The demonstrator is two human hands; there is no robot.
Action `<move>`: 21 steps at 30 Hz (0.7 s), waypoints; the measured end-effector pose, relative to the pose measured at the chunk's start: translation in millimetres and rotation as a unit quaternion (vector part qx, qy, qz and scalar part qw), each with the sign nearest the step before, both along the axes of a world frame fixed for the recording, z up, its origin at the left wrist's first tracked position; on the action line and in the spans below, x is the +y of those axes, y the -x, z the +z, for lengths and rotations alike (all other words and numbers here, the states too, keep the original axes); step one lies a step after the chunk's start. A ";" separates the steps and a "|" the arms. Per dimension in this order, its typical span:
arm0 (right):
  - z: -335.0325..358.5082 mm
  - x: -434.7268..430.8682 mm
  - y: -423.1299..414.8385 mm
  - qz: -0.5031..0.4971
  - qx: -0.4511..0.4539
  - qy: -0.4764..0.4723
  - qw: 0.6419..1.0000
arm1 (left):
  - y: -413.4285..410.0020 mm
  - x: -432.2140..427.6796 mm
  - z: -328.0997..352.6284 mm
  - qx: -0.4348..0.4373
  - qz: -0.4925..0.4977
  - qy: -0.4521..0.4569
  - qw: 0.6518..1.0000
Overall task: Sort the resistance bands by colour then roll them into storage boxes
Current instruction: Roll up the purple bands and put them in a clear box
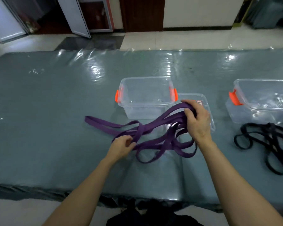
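Currently gathering: right hand (198,121) grips bunched purple bands (153,136) beside the clear box (145,97); left hand (122,145) apparently pinches one strand. Next: untangle, then roll. Black bands (268,144) lie apart.

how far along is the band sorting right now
Sorting looks done: purple bands and black bands lie in separate piles. In hand: left hand and right hand grip the purple bands, loose, not rolled. Left: rolling both colours; the centre box and right box show no bands yet.
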State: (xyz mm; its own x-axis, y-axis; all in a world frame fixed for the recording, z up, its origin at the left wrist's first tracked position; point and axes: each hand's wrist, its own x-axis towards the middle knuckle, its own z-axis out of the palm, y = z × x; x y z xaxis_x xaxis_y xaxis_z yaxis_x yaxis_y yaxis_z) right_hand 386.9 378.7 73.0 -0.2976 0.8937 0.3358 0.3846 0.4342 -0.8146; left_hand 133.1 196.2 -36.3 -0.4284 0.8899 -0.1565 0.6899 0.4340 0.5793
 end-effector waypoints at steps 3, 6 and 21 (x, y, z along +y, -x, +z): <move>-10.0 25.7 -13.5 -0.061 -0.173 -0.006 0.983 | 11.6 0.4 21.9 -0.179 0.122 -0.131 0.967; -31.0 29.9 -21.4 -0.098 -0.342 0.121 0.927 | 40.1 -11.0 46.1 -0.297 0.222 -0.251 0.894; -111.6 -90.5 132.1 0.237 -0.372 0.061 0.896 | 133.4 -128.1 92.5 -0.358 0.365 -0.378 0.772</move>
